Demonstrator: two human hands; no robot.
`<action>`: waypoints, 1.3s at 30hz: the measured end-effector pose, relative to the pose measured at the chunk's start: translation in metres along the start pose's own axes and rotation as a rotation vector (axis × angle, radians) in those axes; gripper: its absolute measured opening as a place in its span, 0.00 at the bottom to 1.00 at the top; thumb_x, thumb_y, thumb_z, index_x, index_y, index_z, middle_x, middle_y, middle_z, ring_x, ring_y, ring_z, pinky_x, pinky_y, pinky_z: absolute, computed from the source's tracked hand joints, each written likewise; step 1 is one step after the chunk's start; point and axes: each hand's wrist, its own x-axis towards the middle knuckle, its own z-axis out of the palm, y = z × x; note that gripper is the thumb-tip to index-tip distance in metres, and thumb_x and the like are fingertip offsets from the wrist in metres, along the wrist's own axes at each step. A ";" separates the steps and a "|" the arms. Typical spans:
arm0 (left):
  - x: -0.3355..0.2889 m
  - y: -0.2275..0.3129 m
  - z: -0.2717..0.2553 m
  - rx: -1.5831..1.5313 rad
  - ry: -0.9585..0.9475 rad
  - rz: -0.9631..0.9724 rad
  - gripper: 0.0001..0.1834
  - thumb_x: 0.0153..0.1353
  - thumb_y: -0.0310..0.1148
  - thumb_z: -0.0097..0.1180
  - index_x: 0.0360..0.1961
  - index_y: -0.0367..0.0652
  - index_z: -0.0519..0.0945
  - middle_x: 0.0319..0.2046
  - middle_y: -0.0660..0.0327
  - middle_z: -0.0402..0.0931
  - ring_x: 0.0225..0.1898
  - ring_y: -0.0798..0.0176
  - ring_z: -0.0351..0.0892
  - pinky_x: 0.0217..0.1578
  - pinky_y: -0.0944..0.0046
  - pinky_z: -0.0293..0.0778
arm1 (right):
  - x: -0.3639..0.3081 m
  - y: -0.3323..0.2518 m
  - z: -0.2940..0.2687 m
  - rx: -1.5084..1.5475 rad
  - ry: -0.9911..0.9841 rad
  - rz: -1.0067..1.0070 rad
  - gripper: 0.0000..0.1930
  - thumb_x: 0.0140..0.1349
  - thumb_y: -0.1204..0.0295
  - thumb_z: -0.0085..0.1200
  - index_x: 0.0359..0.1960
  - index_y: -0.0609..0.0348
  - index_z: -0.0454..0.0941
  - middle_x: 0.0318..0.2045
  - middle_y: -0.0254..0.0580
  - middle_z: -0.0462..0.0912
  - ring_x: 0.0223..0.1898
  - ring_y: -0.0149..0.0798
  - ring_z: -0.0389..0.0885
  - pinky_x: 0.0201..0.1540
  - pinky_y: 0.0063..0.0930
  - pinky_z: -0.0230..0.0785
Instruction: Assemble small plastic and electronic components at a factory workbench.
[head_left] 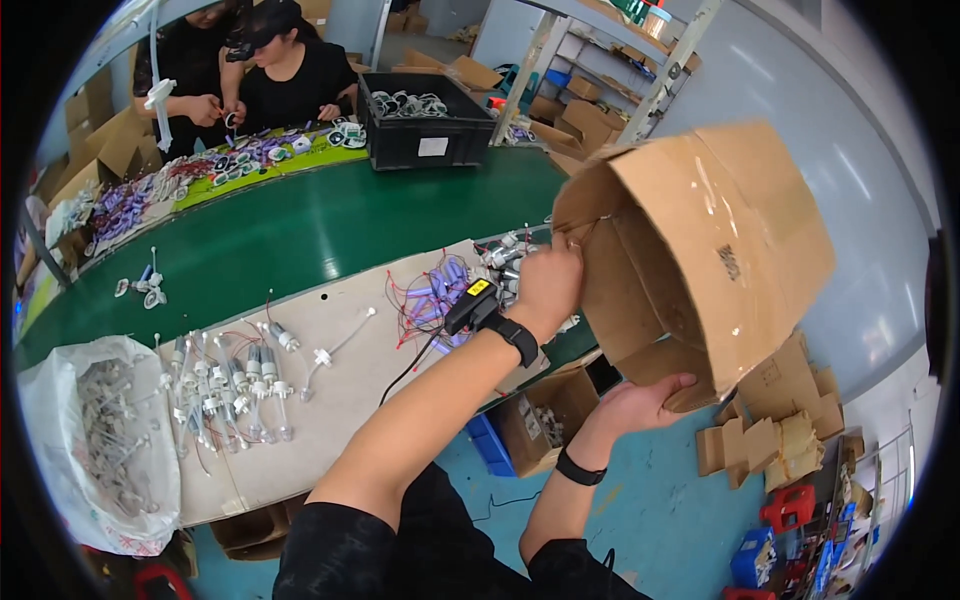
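A large brown cardboard box (745, 240) is tilted at the right, its open mouth turned towards me and bare cardboard showing inside. My left hand (550, 285) is closed on the box's left edge, above the table. Lower down, my right hand (642, 405) grips the bottom edge, thumb on the near side and its other fingers mostly hidden. Beside my left wrist lie purple cylindrical cells with red wires (437, 292). Small motors with grey and white ends (505, 255) are heaped just behind my left hand.
Small pumps with clear tubes (235, 385) lie on the pale tabletop, beside a white plastic bag (95, 440) of parts. Beyond a green conveyor belt (330, 235) stand a black bin (430, 135) and two people (290, 80). Below the box sits an open carton (550, 420).
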 end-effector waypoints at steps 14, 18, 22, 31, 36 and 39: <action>0.026 0.023 0.005 -0.823 -0.188 0.169 0.18 0.60 0.29 0.52 0.51 0.35 0.78 0.50 0.41 0.78 0.53 0.39 0.76 0.53 0.49 0.73 | -0.044 -0.012 -0.015 0.257 -0.116 0.296 0.22 0.74 0.70 0.48 0.65 0.68 0.64 0.64 0.48 0.69 0.57 0.39 0.72 0.59 0.33 0.69; -0.009 0.052 -0.038 -0.740 -0.426 0.060 0.19 0.63 0.28 0.48 0.52 0.33 0.78 0.46 0.37 0.79 0.51 0.38 0.78 0.54 0.49 0.73 | -0.016 -0.011 0.004 0.272 0.014 0.289 0.21 0.71 0.77 0.45 0.65 0.67 0.63 0.63 0.47 0.69 0.55 0.40 0.72 0.60 0.37 0.69; -0.028 0.005 -0.099 -0.898 -0.428 0.047 0.21 0.65 0.27 0.58 0.59 0.39 0.75 0.44 0.58 0.81 0.44 0.67 0.77 0.47 0.65 0.74 | 0.029 0.006 -0.002 0.291 0.074 0.218 0.23 0.70 0.80 0.45 0.66 0.64 0.62 0.63 0.45 0.68 0.56 0.42 0.71 0.61 0.40 0.67; -0.006 -0.108 -0.009 -0.482 -0.181 -0.189 0.17 0.60 0.30 0.64 0.50 0.37 0.82 0.38 0.63 0.83 0.35 0.73 0.75 0.38 0.70 0.72 | 0.130 0.049 -0.148 0.242 0.277 0.323 0.23 0.72 0.75 0.43 0.67 0.60 0.60 0.63 0.48 0.67 0.58 0.49 0.72 0.60 0.48 0.70; 0.007 -0.121 0.060 -0.337 -0.100 -0.049 0.15 0.62 0.28 0.57 0.50 0.41 0.82 0.38 0.52 0.84 0.36 0.57 0.82 0.42 0.60 0.76 | 0.148 0.067 -0.250 0.111 0.247 0.665 0.25 0.73 0.69 0.41 0.71 0.51 0.55 0.68 0.50 0.59 0.64 0.59 0.63 0.56 0.74 0.67; 0.008 -0.138 0.071 -0.331 -0.322 -0.021 0.15 0.63 0.28 0.54 0.50 0.43 0.82 0.40 0.47 0.83 0.39 0.50 0.82 0.45 0.57 0.76 | 0.150 0.087 -0.301 0.085 0.272 0.925 0.26 0.73 0.68 0.41 0.71 0.48 0.53 0.70 0.48 0.53 0.67 0.62 0.58 0.56 0.84 0.61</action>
